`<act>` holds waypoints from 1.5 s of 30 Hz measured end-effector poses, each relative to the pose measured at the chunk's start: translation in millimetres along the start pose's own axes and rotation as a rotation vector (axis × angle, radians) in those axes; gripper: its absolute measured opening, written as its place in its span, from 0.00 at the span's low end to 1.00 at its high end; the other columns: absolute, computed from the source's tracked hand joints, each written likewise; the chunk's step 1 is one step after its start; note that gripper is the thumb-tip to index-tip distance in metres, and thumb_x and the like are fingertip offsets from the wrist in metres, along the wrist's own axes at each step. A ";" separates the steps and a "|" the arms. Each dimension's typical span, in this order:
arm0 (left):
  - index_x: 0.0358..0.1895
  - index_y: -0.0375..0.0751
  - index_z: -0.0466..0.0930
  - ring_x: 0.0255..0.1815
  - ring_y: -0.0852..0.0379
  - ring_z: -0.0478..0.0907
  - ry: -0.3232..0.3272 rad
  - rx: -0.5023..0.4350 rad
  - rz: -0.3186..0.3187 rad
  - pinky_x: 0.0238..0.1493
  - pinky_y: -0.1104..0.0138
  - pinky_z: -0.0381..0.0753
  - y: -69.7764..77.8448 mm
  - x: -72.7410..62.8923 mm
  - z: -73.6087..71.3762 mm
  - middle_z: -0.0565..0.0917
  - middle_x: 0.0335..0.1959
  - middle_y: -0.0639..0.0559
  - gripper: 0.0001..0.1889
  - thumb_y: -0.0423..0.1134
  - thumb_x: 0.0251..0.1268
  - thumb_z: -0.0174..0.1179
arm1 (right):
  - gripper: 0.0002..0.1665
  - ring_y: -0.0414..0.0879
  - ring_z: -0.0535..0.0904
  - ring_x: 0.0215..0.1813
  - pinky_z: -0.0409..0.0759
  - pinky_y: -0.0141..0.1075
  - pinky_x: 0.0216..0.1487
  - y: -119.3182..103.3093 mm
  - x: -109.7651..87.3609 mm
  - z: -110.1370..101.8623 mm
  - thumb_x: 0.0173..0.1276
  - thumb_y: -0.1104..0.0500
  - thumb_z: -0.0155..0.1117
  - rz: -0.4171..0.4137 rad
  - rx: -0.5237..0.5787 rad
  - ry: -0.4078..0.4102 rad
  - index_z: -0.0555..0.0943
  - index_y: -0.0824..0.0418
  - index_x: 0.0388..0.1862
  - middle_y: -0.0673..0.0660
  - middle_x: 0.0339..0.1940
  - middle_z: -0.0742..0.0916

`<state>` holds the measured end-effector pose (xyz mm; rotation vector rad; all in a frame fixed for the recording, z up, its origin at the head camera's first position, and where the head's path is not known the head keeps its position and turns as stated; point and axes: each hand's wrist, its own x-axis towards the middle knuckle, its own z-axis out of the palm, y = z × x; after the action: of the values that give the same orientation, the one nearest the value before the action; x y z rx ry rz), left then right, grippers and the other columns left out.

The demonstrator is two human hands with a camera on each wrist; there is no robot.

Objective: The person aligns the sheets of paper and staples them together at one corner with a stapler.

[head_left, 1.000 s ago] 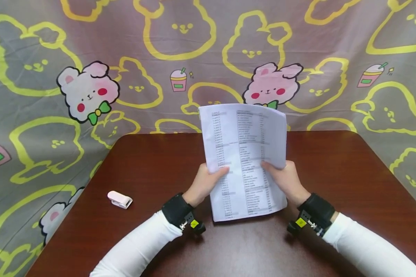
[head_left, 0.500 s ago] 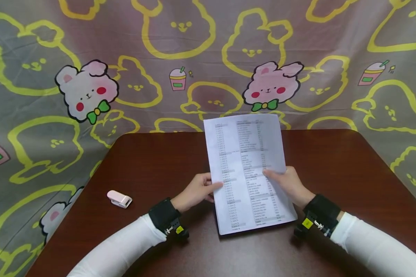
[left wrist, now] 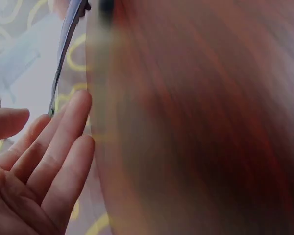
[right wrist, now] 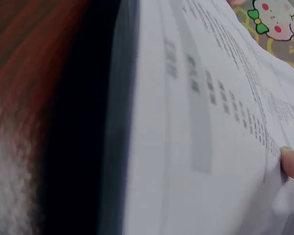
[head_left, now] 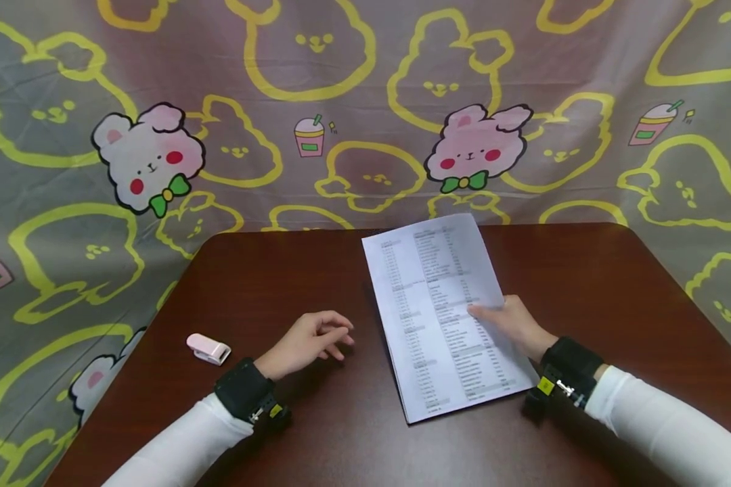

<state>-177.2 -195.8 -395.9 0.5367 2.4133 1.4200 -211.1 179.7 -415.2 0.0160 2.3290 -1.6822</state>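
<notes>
A stack of printed paper sheets point(head_left: 426, 291) leans tilted over the table's middle, covered in columns of small text. My right hand point(head_left: 512, 325) grips its right edge, thumb on the printed face and the other fingers hidden behind. In the right wrist view the thumb point(right wrist: 291, 164) presses the paper point(right wrist: 161, 122), which fills most of that view. My left hand point(head_left: 317, 338) is off the sheets, to their left, fingers loosely extended with nothing in them. The left wrist view shows its palm and spread fingers point(left wrist: 63, 166), with the stack's thin edge point(left wrist: 66, 44) beyond.
A small pink-and-white stapler-like clip point(head_left: 208, 349) lies at the left of the dark brown wooden table point(head_left: 280, 270). Behind the table's far edge hangs a patterned curtain point(head_left: 365, 122) with cartoon rabbits. Black camera straps point(head_left: 244, 390) sit on both wrists.
The left hand has let go of the sheets and moved left. The stack has come down lower and turned anticlockwise, its bottom swinging right, while the right hand keeps its grip.
</notes>
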 end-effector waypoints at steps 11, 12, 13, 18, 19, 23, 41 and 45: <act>0.49 0.39 0.81 0.26 0.57 0.79 0.228 0.447 -0.045 0.28 0.63 0.77 -11.0 -39.5 -36.5 0.85 0.33 0.49 0.10 0.38 0.70 0.59 | 0.33 0.51 0.83 0.33 0.79 0.39 0.34 6.1 6.1 -1.3 0.67 0.50 0.66 0.052 -0.056 -0.028 0.71 0.66 0.65 0.60 0.38 0.87; 0.48 0.40 0.82 0.25 0.58 0.77 0.248 0.500 -0.064 0.25 0.63 0.75 -11.0 -43.4 -39.4 0.84 0.31 0.51 0.09 0.38 0.69 0.59 | 0.33 0.51 0.83 0.33 0.79 0.39 0.34 6.6 6.7 -1.4 0.67 0.50 0.66 0.056 -0.060 -0.025 0.71 0.65 0.65 0.60 0.38 0.87; 0.47 0.41 0.82 0.23 0.59 0.75 0.263 0.546 -0.081 0.23 0.64 0.72 -11.0 -47.0 -42.6 0.83 0.28 0.52 0.09 0.38 0.69 0.60 | 0.33 0.51 0.84 0.33 0.80 0.39 0.34 7.1 7.2 -1.7 0.67 0.51 0.66 0.056 -0.063 -0.027 0.70 0.66 0.65 0.61 0.38 0.87; 0.42 0.39 0.82 0.17 0.59 0.69 0.323 0.688 -0.115 0.17 0.64 0.67 -14.4 -63.5 -62.1 0.78 0.20 0.55 0.07 0.38 0.68 0.61 | 0.34 0.50 0.83 0.32 0.79 0.38 0.34 8.5 9.5 -2.7 0.67 0.50 0.66 0.073 -0.084 -0.018 0.70 0.66 0.65 0.60 0.37 0.87; 0.42 0.38 0.82 0.16 0.59 0.67 0.339 0.711 -0.119 0.16 0.64 0.66 -15.4 -66.5 -66.7 0.76 0.18 0.55 0.07 0.38 0.68 0.60 | 0.34 0.50 0.83 0.32 0.79 0.38 0.34 8.3 9.6 -2.8 0.67 0.50 0.66 0.075 -0.090 -0.020 0.70 0.66 0.65 0.60 0.37 0.87; 0.42 0.35 0.81 0.12 0.57 0.65 0.415 0.766 -0.146 0.13 0.63 0.62 -20.1 -79.1 -85.0 0.69 0.13 0.55 0.10 0.40 0.69 0.59 | 0.35 0.50 0.83 0.32 0.79 0.38 0.34 6.8 9.7 -2.6 0.67 0.49 0.66 0.082 -0.101 -0.018 0.70 0.66 0.65 0.60 0.37 0.87; 0.46 0.13 0.64 0.21 0.45 0.75 0.384 0.769 -0.624 0.20 0.56 0.72 -48.5 -107.1 -128.3 0.76 0.24 0.34 0.44 0.64 0.67 0.51 | 0.35 0.50 0.83 0.32 0.79 0.38 0.33 6.9 10.4 -1.4 0.66 0.49 0.67 0.086 -0.119 -0.008 0.69 0.65 0.66 0.59 0.37 0.86; 0.45 0.14 0.63 0.17 0.50 0.76 0.367 0.679 -0.623 0.19 0.58 0.71 -53.5 -106.2 -129.6 0.76 0.20 0.41 0.43 0.65 0.68 0.49 | 0.36 0.51 0.84 0.32 0.80 0.38 0.33 7.4 10.0 -0.8 0.66 0.49 0.67 0.087 -0.117 -0.007 0.69 0.65 0.66 0.60 0.37 0.87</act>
<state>-147.1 -367.9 -375.5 -0.3796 2.9502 0.4526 -219.7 181.3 -424.1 0.0878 2.3812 -1.5015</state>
